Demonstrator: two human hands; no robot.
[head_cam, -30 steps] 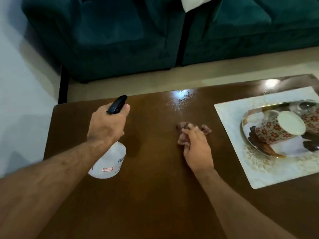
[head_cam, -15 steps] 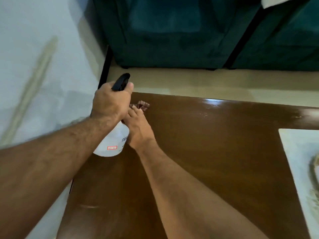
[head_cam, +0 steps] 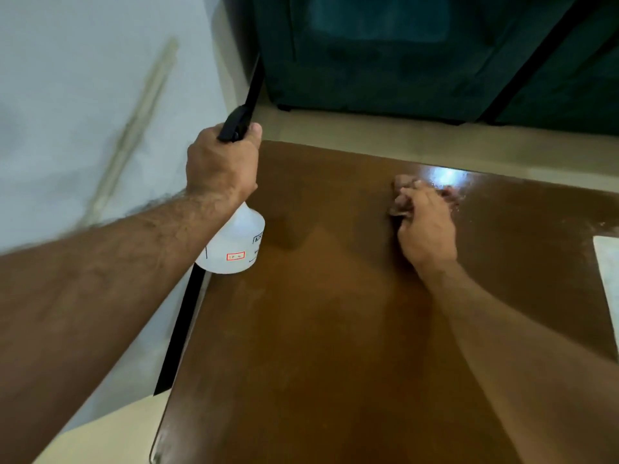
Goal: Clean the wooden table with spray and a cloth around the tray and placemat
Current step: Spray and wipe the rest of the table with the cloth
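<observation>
My left hand (head_cam: 222, 162) grips a white spray bottle (head_cam: 234, 242) with a black trigger head, held above the left edge of the brown wooden table (head_cam: 318, 329). My right hand (head_cam: 425, 226) presses a crumpled pinkish-brown cloth (head_cam: 402, 195) flat on the table near its far edge, beside a wet, shiny patch. Only a corner of the white placemat (head_cam: 608, 262) shows at the right edge. The tray is out of view.
A teal sofa (head_cam: 402, 55) stands past the far side of the table, with a strip of beige floor (head_cam: 368, 135) between. A pale wall (head_cam: 83, 112) runs along the left, close to the table's left edge.
My right hand slid the cloth from the far left corner beside the bottle rightward to the middle of the far edge. The spray bottle stayed at the left edge.
</observation>
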